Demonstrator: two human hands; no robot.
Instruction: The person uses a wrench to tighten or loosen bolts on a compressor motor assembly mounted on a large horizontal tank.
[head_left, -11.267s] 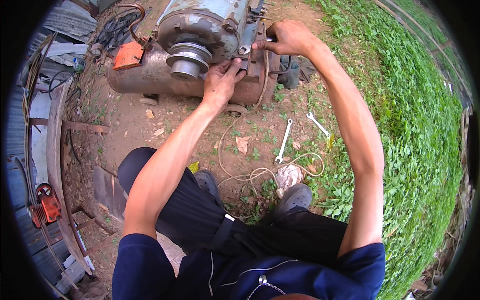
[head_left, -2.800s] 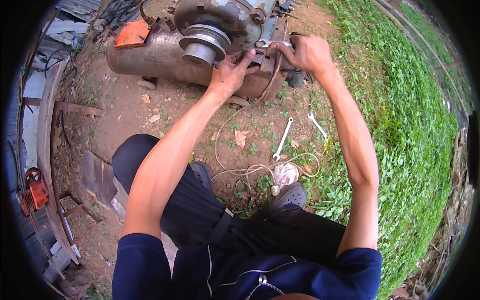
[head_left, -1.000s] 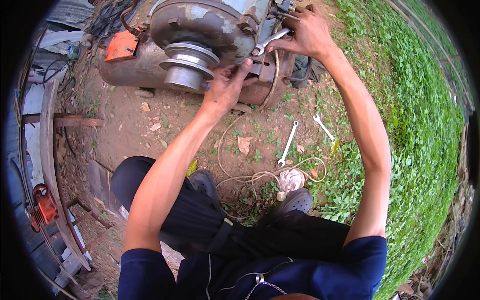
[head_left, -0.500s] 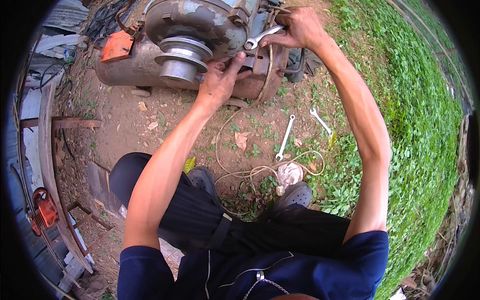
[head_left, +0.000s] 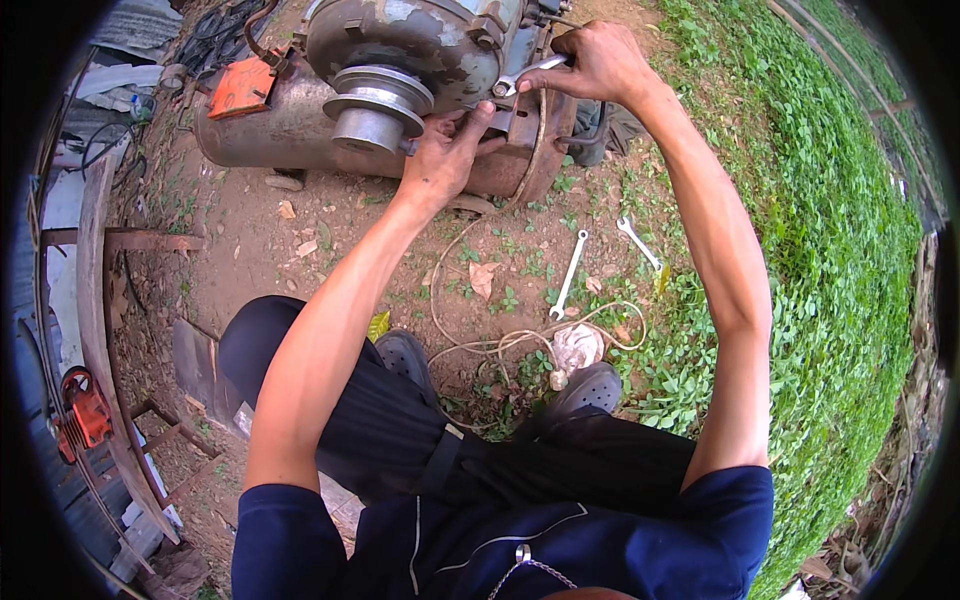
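My right hand (head_left: 604, 65) is closed round the shaft of a combination wrench (head_left: 540, 72). The wrench's head meets a bolt (head_left: 502, 88) at the foot of a worn grey-brown motor (head_left: 415, 45). My left hand (head_left: 440, 165) is at the metal bracket (head_left: 522, 120) just below the bolt, thumb up beside the wrench head. Its other fingers are partly hidden, and whatever they grip cannot be made out. A silver double-groove pulley (head_left: 375, 110) sticks out from the motor, left of my left hand. Beneath the motor lies a rusty cylindrical tank (head_left: 255, 140).
Two more wrenches, a longer one (head_left: 571, 275) and a shorter one (head_left: 638, 243), lie on the dirt. A pale cable (head_left: 500, 347) loops near my shoes beside a whitish bundle (head_left: 577, 348). An orange plate (head_left: 240, 88) is on the tank; an orange chainsaw (head_left: 88, 412) is at far left.
The view has shifted slightly, so the motor and tank appear a little lower and further right. Both hands keep their places at the bolt, and the wrench looks turned only slightly, if at all.
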